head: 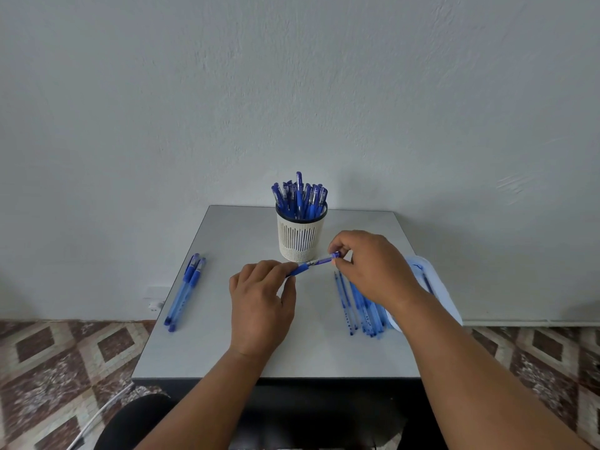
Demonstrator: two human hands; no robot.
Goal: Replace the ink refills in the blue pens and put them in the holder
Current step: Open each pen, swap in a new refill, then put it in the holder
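Note:
A blue pen [313, 264] is held level above the middle of the grey table [227, 336]. My left hand [261, 300] grips its grip end, and my right hand [370, 267] pinches its far end. Just behind them stands a cream slotted holder [300, 240] filled with several blue pens [300, 196]. Two capped blue pens [186, 290] lie at the table's left side. Several thin blue ink refills [355, 306] lie in a row at the right, partly under my right forearm.
A pale plastic tray [422, 271] holding one refill sits at the table's right edge, mostly hidden by my right arm. A white wall rises right behind the table. Patterned floor tiles and a white cable lie below at the left.

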